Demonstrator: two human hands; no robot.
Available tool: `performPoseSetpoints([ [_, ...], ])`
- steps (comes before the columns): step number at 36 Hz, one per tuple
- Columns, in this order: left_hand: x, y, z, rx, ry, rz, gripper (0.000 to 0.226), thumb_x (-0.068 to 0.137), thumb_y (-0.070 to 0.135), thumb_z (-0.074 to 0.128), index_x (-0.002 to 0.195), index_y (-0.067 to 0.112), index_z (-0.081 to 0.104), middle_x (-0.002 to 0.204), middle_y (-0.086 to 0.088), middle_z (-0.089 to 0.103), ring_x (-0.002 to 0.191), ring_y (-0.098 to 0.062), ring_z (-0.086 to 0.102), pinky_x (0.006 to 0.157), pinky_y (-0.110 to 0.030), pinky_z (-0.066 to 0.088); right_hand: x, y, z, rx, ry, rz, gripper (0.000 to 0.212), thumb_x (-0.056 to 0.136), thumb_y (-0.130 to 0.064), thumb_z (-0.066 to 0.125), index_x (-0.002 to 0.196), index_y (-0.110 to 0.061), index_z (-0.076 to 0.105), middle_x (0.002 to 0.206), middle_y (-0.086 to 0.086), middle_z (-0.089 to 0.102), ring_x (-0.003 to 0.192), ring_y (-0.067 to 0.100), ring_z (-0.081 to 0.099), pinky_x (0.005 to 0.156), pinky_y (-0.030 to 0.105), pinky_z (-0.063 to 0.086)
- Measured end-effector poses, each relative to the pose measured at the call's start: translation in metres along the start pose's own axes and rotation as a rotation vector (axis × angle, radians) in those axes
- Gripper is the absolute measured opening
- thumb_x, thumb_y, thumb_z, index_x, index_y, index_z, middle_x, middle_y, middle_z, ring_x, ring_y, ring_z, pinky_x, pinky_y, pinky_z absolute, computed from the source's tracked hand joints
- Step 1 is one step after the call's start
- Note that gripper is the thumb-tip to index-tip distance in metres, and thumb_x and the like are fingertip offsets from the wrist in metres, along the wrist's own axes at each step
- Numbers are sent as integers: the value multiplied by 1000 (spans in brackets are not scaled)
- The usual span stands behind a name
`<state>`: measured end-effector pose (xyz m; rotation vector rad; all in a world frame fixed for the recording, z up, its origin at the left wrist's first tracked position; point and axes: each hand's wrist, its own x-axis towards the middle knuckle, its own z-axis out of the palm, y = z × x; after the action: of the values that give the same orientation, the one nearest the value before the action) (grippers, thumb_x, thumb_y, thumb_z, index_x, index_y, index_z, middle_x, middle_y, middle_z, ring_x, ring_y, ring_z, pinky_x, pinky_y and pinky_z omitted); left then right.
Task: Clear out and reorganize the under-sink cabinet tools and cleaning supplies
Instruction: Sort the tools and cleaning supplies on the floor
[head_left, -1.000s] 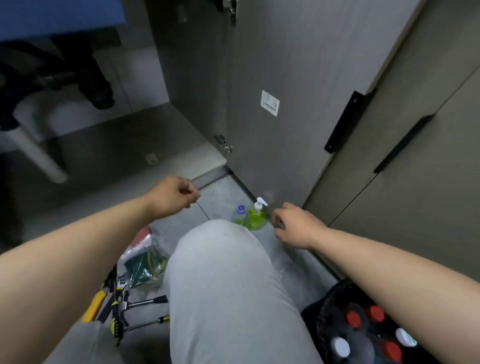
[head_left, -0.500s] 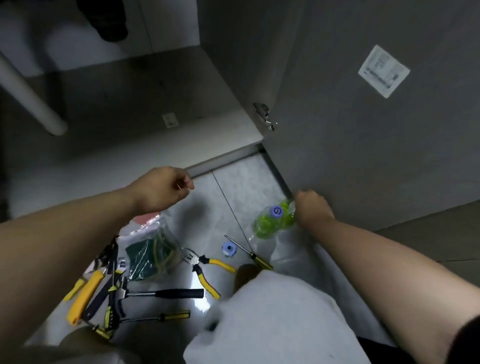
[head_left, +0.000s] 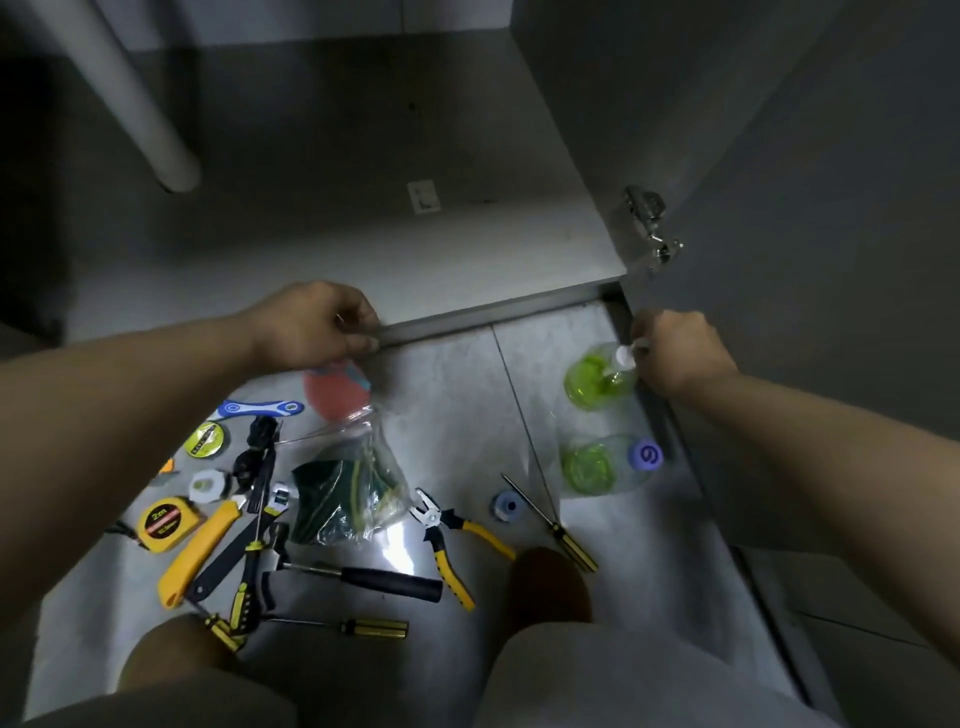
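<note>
Soap, green in a clear pump bottle (head_left: 597, 382), stands on the floor (head_left: 457, 405) close to the front edge of the cabinet shelf (head_left: 363, 249), at its right corner beside the open cabinet door (head_left: 831, 260). The right hand (head_left: 678, 353) has its fingers curled round the white pump head. Half a second ago this bottle sat tight against the purple-capped bottle (head_left: 602, 465); now the two are apart, so it looks picked out and on its way back to the shelf, with sorting apparently giving way to restocking. The left hand (head_left: 311, 325) has come forward to the shelf's front edge, fingers curled, thumb against forefinger. Whether it pinches the top of the plastic bag (head_left: 353, 483) just below cannot be made out. Tools lie spread toward the floor's near-left side, among them pliers (head_left: 447, 530) and a hammer (head_left: 363, 574). The shelf's depths are dark, and the person's knees cut off the near edge
</note>
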<state>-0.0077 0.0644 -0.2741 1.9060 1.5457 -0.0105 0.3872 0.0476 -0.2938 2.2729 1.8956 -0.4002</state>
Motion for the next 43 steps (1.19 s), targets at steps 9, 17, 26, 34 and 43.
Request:
performPoseSetpoints([
  [9,-4,-10,3,245,-151,18,54,78,25,86,128,25,64,117,-1,62,107,-22,60,94,-35,51,52,-22,-7,27,87,22,19,86,-23,61,102,-16,69,104,24,68,101,42,65,86,38,53],
  [17,6,-36,9,385,-100,62,22,91,21,72,113,24,70,101,0,60,95,-21,57,84,-30,50,75,-29,-2,62,102,20,28,81,-20,69,109,-17,69,111,24,67,106,43,63,90,39,51],
  [26,19,-14,6,263,-12,153,17,90,27,74,106,24,77,95,0,71,87,-22,64,79,-37,55,66,-30,-7,57,96,-3,43,90,-20,57,133,-19,54,138,22,47,115,47,56,98,45,46],
  [34,38,49,14,-7,-8,255,24,78,27,86,99,20,78,93,3,73,86,-17,64,74,-30,49,1,-73,-26,496,3,-384,20,91,-32,69,108,-21,70,103,5,65,92,18,65,93,34,52],
  [43,42,108,30,-179,18,324,26,71,21,91,93,17,77,90,3,72,85,-16,66,81,-38,56,-45,-88,-38,257,48,-423,16,85,-34,72,97,-24,68,80,-2,67,75,17,63,72,33,52],
])
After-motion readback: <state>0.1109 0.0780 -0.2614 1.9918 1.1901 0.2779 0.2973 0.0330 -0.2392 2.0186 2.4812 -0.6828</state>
